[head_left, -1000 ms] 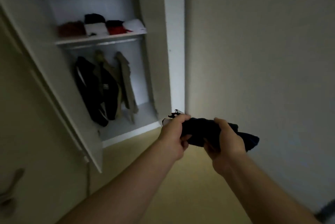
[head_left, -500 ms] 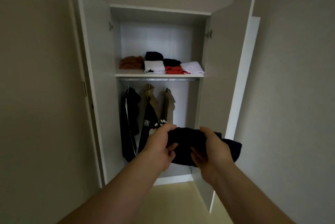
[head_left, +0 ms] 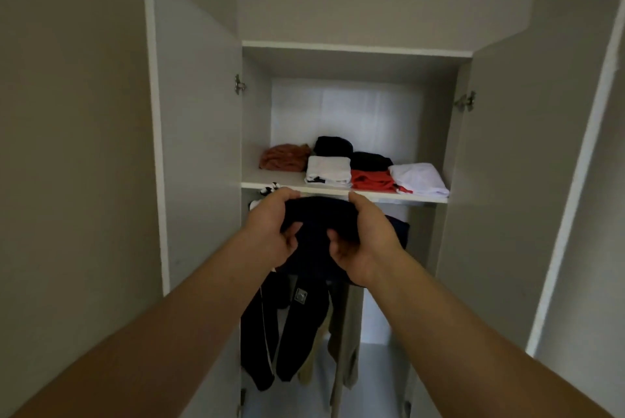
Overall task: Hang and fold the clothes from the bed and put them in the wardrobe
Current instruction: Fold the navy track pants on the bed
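A folded dark navy garment (head_left: 316, 235) is held up in front of the open wardrobe, just below the front edge of its shelf (head_left: 260, 179). My left hand (head_left: 270, 231) grips the garment's left side and my right hand (head_left: 363, 242) grips its right side, fingers curled over the top and thumbs underneath. On the shelf lie several folded clothes: a rust one (head_left: 284, 157), a white one (head_left: 328, 171), a red one (head_left: 372, 181), another white one (head_left: 419, 179), and black ones (head_left: 333, 145) behind.
Both wardrobe doors stand open, the left door (head_left: 196, 133) and the right door (head_left: 527, 181). Below the shelf hang dark jackets (head_left: 287, 333) and beige garments (head_left: 345, 333). Plain walls flank the wardrobe.
I have come closer to the wardrobe and both hands have lifted the dark garment from waist height up to the shelf's edge.
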{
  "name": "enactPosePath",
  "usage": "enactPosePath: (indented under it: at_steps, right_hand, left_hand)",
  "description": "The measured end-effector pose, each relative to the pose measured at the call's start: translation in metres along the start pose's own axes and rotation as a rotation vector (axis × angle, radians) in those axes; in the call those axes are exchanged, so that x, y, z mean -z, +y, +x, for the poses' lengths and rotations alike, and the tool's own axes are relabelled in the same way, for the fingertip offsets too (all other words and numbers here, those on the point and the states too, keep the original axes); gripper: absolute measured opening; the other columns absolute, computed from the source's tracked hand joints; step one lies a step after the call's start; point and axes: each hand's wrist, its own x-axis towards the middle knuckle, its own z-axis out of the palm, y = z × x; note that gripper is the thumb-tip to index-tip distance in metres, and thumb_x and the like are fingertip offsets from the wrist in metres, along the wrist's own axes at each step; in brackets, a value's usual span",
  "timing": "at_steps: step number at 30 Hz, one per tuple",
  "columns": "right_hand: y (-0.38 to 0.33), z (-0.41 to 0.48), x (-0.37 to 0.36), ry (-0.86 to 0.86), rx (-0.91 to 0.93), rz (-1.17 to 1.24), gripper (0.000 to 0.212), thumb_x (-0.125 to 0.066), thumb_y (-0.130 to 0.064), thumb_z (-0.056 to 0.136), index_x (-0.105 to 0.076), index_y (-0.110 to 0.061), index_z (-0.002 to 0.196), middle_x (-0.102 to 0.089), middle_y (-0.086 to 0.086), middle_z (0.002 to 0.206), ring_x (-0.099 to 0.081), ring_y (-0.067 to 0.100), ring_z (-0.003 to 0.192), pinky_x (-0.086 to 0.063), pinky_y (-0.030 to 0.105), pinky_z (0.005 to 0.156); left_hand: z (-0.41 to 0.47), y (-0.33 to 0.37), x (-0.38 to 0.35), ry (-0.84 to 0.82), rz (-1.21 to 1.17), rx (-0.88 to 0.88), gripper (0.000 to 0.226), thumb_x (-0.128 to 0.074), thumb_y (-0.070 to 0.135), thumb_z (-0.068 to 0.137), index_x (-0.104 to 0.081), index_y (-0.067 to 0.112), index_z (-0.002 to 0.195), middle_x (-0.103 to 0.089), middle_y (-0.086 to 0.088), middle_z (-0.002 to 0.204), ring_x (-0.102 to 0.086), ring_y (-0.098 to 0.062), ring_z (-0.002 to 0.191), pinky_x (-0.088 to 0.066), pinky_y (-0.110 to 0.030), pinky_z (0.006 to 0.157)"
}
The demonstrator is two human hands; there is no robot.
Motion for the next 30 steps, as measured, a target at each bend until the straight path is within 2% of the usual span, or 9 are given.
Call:
enactPosePath:
  at_steps: [4, 7, 10, 12, 23, 26, 30]
  right_hand:
    - [-0.045, 0.073, -0.026, -0.094, -0.032, -0.035, 0.035, -0.07, -0.048, 0.088, -0.07, -0.02, 0.108, -0.075, 0.006, 0.1, -0.068, 0.02, 0.078, -0.054, 0.028, 0.062]
    - [-0.075, 0.124, -0.051, -0.165, -0.054, -0.11, 0.033, -0.069, -0.047, 0.089, -0.069, -0.021, 0.109, -0.073, 0.005, 0.1, -0.067, 0.02, 0.076, -0.053, 0.028, 0.057]
    - [-0.091, 0.169, -0.075, -0.223, -0.066, -0.165, 0.032, -0.067, -0.047, 0.09, -0.069, -0.022, 0.108, -0.072, 0.004, 0.098, -0.064, 0.018, 0.072, -0.05, 0.025, 0.055]
    - [-0.099, 0.198, -0.089, -0.244, -0.066, -0.202, 0.033, -0.066, -0.047, 0.09, -0.07, -0.021, 0.11, -0.072, 0.005, 0.101, -0.062, 0.018, 0.072, -0.048, 0.025, 0.053]
    - [-0.132, 0.386, -0.185, -0.29, 0.005, -0.312, 0.038, -0.063, -0.051, 0.091, -0.065, -0.017, 0.107, -0.07, 0.006, 0.103, -0.065, 0.021, 0.079, -0.051, 0.027, 0.059]
    - [-0.144, 0.437, -0.221, -0.314, 0.061, -0.261, 0.034, -0.064, -0.047, 0.091, -0.066, -0.017, 0.108, -0.071, 0.006, 0.103, -0.067, 0.021, 0.08, -0.053, 0.029, 0.06]
    - [-0.136, 0.506, -0.251, -0.346, 0.156, -0.165, 0.029, -0.064, -0.048, 0.091, -0.065, -0.025, 0.108, -0.069, 0.005, 0.107, -0.07, 0.022, 0.091, -0.053, 0.034, 0.067]
  left_hand:
    - [0.055, 0.041, -0.031, 0.059, -0.025, -0.057, 0.016, -0.069, 0.031, 0.083, -0.062, 0.022, 0.072, -0.062, 0.006, 0.058, -0.052, -0.009, 0.048, -0.038, -0.02, 0.047]
    - [0.097, 0.072, -0.045, 0.089, -0.047, -0.096, 0.018, -0.068, 0.03, 0.084, -0.061, 0.023, 0.069, -0.062, 0.006, 0.063, -0.051, -0.009, 0.05, -0.038, -0.019, 0.045]
    - [0.138, 0.098, -0.055, 0.139, -0.042, -0.124, 0.015, -0.066, 0.031, 0.085, -0.06, 0.024, 0.074, -0.061, 0.007, 0.075, -0.05, -0.009, 0.056, -0.039, -0.021, 0.055]
    - [0.166, 0.113, -0.06, 0.177, -0.02, -0.149, 0.014, -0.066, 0.032, 0.086, -0.06, 0.024, 0.077, -0.061, 0.007, 0.078, -0.05, -0.009, 0.056, -0.039, -0.021, 0.057]
    - [0.359, 0.201, -0.059, 0.148, 0.011, -0.227, 0.012, -0.066, 0.033, 0.086, -0.063, 0.023, 0.082, -0.065, 0.006, 0.08, -0.051, -0.009, 0.044, -0.041, -0.02, 0.051]
    - [0.411, 0.234, -0.063, 0.137, -0.007, -0.256, 0.012, -0.065, 0.032, 0.086, -0.062, 0.021, 0.084, -0.065, 0.006, 0.082, -0.05, -0.009, 0.049, -0.041, -0.019, 0.051]
    - [0.482, 0.251, -0.062, 0.128, -0.033, -0.405, 0.014, -0.065, 0.03, 0.087, -0.059, 0.021, 0.096, -0.062, 0.002, 0.085, -0.052, -0.011, 0.056, -0.041, -0.018, 0.047]
